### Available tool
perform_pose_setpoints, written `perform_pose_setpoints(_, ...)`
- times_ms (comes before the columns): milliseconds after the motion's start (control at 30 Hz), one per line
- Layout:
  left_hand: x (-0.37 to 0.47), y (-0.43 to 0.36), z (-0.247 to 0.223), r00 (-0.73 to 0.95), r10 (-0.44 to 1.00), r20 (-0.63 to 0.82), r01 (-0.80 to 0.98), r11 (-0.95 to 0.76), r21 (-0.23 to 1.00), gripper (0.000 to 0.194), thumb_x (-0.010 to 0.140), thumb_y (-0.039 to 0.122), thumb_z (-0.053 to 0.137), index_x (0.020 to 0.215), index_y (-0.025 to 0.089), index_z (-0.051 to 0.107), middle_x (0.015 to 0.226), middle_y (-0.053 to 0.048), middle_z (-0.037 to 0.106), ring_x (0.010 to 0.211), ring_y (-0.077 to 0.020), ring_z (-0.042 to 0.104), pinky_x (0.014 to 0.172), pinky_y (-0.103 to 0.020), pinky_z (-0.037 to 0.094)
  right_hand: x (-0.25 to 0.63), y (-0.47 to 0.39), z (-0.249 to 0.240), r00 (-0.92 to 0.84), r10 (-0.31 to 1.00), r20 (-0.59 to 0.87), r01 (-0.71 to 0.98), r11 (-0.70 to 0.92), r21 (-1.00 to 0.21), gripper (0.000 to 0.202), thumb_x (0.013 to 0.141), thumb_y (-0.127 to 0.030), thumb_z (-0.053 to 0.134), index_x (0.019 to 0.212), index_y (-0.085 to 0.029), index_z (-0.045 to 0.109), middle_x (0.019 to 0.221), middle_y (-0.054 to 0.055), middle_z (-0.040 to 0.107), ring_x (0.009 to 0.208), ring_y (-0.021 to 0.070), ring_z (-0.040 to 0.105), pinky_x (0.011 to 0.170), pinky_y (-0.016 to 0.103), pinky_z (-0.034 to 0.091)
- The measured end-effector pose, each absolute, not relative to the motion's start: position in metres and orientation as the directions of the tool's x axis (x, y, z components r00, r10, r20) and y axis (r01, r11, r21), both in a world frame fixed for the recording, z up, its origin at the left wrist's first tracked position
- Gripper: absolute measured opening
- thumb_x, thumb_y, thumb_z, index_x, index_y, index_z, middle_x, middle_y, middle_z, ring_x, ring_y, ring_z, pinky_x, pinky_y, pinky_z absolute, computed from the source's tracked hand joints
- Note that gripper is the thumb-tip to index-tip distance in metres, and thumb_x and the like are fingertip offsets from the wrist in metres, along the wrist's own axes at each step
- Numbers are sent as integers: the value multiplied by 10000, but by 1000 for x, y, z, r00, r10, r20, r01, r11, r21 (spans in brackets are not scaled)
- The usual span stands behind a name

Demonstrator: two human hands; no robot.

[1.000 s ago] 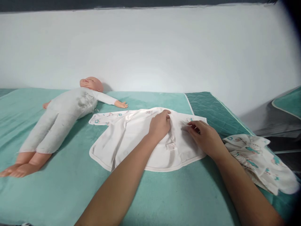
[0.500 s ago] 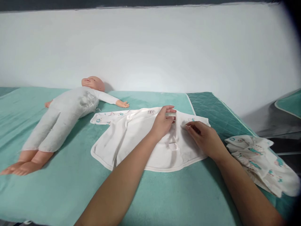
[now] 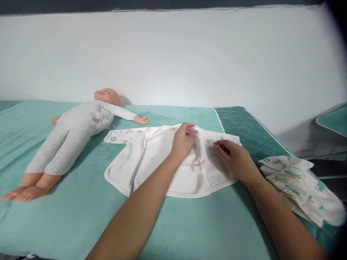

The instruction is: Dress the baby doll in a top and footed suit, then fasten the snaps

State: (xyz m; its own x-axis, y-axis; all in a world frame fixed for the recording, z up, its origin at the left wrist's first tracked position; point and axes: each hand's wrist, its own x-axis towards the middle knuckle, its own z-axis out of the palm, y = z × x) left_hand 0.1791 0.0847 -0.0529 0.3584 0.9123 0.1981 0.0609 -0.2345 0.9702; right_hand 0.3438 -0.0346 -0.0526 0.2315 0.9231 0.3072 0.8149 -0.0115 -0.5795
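Note:
A white baby shirt (image 3: pixel 157 159) lies spread open on the green mat (image 3: pixel 89 224), with printed patterns on its sleeves. My left hand (image 3: pixel 184 141) is over the shirt's upper middle, its fingers bent round a fold of the fabric near the neckline. To its right, my right hand (image 3: pixel 231 157) pinches a bit of the shirt's right part between thumb and forefinger. A small tag (image 3: pixel 198 169) shows on the cloth between and below the hands. Left of the shirt, a doll (image 3: pixel 78 126) in a white cloth body lies on its back.
Folded printed baby clothing (image 3: pixel 300 184) rests at the right on a darker green quilted cover (image 3: pixel 238 121). A white wall (image 3: pixel 173 57) rises behind the mat. Part of another green surface (image 3: pixel 334 119) shows at the far right.
My left hand has shifted slightly left, and the shirt's fold beside it has moved with it. My right hand has stayed almost in place, still pinching.

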Motion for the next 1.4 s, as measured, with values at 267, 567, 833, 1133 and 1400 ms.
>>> perform_pose_setpoints(267,173,88,-48,284,914,290,212,-355,910,286,822,65,462,1030,211,594,985,-21,666,856,-135,630,816,-280,494,345,-34,-53,231,915,332,819,2,-574,216,942,-383,510,987,-246,671,968,39,721,852,210,650,750,333,470)
perform_pose_setpoints(567,123,81,-27,316,879,358,755,-461,466,273,889,142,468,1099,211,628,1171,-82,649,1110,-257,578,847,-359,476,349,-36,-56,331,849,412,805,-27,-593,280,932,-437,513,945,-222,691,869,48,727,764,205,649,708,321,464)
perform_pose_setpoints(833,37,84,-26,218,945,244,957,-256,138,315,882,117,408,1078,141,653,1202,-175,618,1168,-351,534,938,-487,424,350,-37,-61,356,847,396,766,-22,-643,310,918,-454,515,932,-204,698,813,41,719,733,207,639,706,327,455)
perform_pose_setpoints(1133,18,91,-10,98,946,310,912,-210,352,318,951,200,354,1070,153,646,1130,-167,656,1068,-301,609,871,-400,467,274,-95,-41,306,848,433,718,93,-689,320,943,-472,486,939,-217,677,837,47,713,746,218,638,703,337,485)
perform_pose_setpoints(1400,-65,44,-3,74,903,424,803,-306,512,328,957,203,399,1245,179,554,1261,-128,637,1138,-251,600,916,-360,481,149,-86,-5,-76,931,357,665,314,-678,248,977,-394,441,915,-258,639,877,36,681,813,210,626,740,339,496)
